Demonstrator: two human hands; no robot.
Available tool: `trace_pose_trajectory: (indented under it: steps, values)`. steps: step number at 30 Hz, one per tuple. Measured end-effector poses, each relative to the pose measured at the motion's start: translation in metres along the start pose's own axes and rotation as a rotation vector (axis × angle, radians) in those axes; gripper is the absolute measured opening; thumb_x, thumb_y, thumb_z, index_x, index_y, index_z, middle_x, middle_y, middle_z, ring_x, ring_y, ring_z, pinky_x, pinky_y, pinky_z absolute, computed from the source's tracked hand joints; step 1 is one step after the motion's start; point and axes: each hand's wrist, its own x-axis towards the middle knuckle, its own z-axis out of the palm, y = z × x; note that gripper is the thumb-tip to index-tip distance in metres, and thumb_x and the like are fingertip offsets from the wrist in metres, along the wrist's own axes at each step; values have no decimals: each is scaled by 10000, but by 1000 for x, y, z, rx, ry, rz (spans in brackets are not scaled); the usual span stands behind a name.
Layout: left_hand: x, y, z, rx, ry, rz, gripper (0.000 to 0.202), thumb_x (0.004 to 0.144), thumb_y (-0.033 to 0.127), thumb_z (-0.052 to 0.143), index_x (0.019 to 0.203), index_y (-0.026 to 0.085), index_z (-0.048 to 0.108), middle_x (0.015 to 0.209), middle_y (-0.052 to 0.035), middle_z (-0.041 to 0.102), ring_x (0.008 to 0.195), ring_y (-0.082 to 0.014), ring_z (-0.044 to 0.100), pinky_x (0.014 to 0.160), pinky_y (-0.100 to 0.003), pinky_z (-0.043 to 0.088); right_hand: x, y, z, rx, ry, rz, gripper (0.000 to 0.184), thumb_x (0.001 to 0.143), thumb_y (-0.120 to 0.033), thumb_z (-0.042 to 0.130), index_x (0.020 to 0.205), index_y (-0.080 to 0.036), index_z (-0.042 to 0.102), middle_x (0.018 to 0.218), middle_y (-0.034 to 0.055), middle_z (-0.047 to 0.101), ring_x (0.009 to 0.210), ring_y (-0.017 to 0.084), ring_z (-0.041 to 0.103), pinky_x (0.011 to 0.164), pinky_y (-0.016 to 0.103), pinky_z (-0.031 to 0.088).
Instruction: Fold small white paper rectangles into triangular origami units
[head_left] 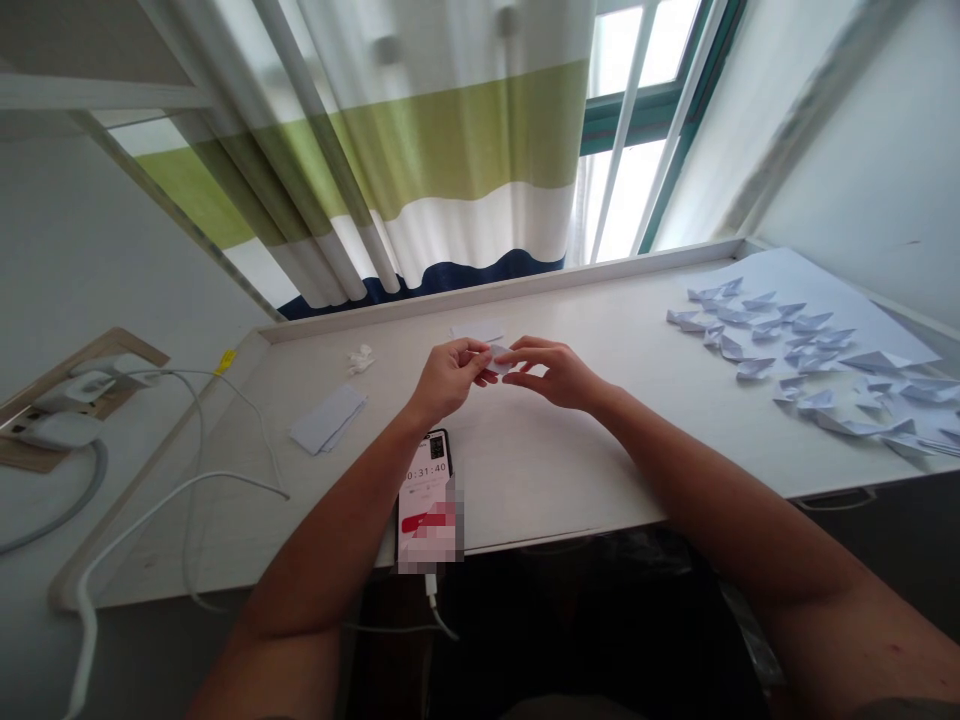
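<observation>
Left hand: While its thumb and fingertips are closed together on a small folded paper (pixel 498 357), the rest of the left hand (pixel 450 375) is curled, above the middle of the desk.
Right hand: The right hand (pixel 555 375) comes in from the right with thumb and forefinger parted, their tips at the right side of the same paper; I cannot tell whether they pinch it or only touch it.
Folded paper: Between the two hands, white, partly covered by fingers.
Phone: On the near side, beside the left forearm, a phone (pixel 424 490) shows digits ending 31:40; part of its screen is pixelated, and a white cable plug (pixel 431 588) is at its near end.
Paper stack: Left of the left hand lies a small stack of white paper (pixel 328 420); farther off is a crumpled white scrap (pixel 361 358).
Flat paper: Just beyond the hands lies a pale slip (pixel 478 330).
Folded pieces: Many pointed white paper pieces (pixel 814 322) spread over the right side, some on a large white sheet (pixel 825 280).
Desk: White desk (pixel 570 480), with a raised far rim.
Far side: A striped curtain (pixel 465 140) hangs left of a window (pixel 634 120).
Left side: White chargers (pixel 67 425) and looping cables.
</observation>
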Motion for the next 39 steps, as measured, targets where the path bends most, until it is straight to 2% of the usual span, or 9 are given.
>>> trace_pose_trajectory:
  steps: [6,10,16,20,24,27,29,35,39]
  values:
    - [2,-1,1,-22,30,-7,352,877,449,888,970,130,771,733,-68,796,655,-179,761,659,-303,599,1,-7,2,86,27,103,277,1015,-407,739,1236,-261,821,1138,89,788,963,215,786,835,398,701]
    - [1,2,2,-42,43,-32,325,872,413,887,984,128,776,740,-74,801,671,-191,767,682,-322,604,2,-10,1,129,29,117,328,948,-435,813,1227,-263,817,1152,88,789,962,222,786,827,398,699]
    - [-2,6,3,-58,13,-70,302,900,386,843,1031,127,758,727,-72,787,690,-195,766,701,-326,598,2,-11,2,100,96,180,356,940,-488,798,1193,-238,806,1104,92,823,910,229,786,804,412,688]
    - [-1,4,4,15,18,28,347,942,422,788,1167,163,731,828,-67,809,791,-203,781,706,-310,589,3,-11,4,132,206,254,415,926,-609,784,1033,-208,808,939,83,828,807,218,778,735,381,662]
    - [0,-1,5,151,16,184,320,915,445,813,1107,189,798,1040,-95,828,958,-215,761,740,-298,582,6,-15,5,259,270,355,561,849,-742,800,886,-183,772,696,42,748,596,172,694,594,327,616]
    - [0,-4,5,153,22,205,301,928,464,800,1046,188,832,988,-88,833,886,-198,748,725,-299,569,7,-19,6,304,261,386,594,810,-765,821,845,-176,753,632,22,705,535,151,652,540,297,583]
    - [0,-5,5,138,31,201,301,935,468,793,1033,189,846,927,-76,831,833,-187,743,713,-297,562,8,-21,6,311,248,375,599,829,-772,797,837,-175,751,644,21,706,532,142,644,532,282,568]
    - [-1,-4,5,178,64,210,267,916,466,819,1005,222,880,907,-56,839,762,-172,713,675,-292,541,6,-19,9,298,172,341,570,889,-755,745,851,-186,770,649,12,691,553,142,642,552,280,568]
    - [-2,-2,6,181,48,228,269,884,495,850,932,232,881,926,-65,837,807,-196,732,644,-288,535,5,-17,10,277,158,329,548,910,-734,736,863,-189,771,650,8,681,565,144,643,558,281,567]
